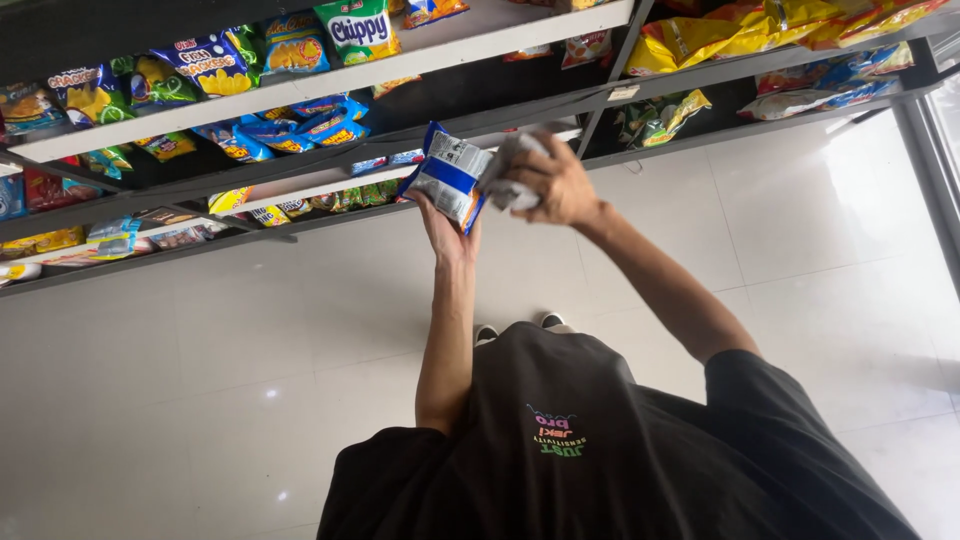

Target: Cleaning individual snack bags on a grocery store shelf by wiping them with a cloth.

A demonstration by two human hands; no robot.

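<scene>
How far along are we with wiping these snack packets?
Done: cannot tell; the packets lining the shelves show no sign of which were wiped. In hand: the left hand holds a blue-and-white packet while the right hand presses a grey cloth against it. Left: this packet is not yet back on a shelf.

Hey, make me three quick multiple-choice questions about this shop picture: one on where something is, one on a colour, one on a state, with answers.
1. Where is the snack bag?
A. on the floor
B. in front of the shelves
C. in a basket

2. The bag's main colours?
A. blue and white
B. all red
C. black

3. What is the right hand doing?
A. hanging free
B. flat on the floor
C. closed on a grey cloth

Answers: B, the left hand holds it up there; A, blue borders on white; C, fingers curl around the cloth against the bag.
</scene>
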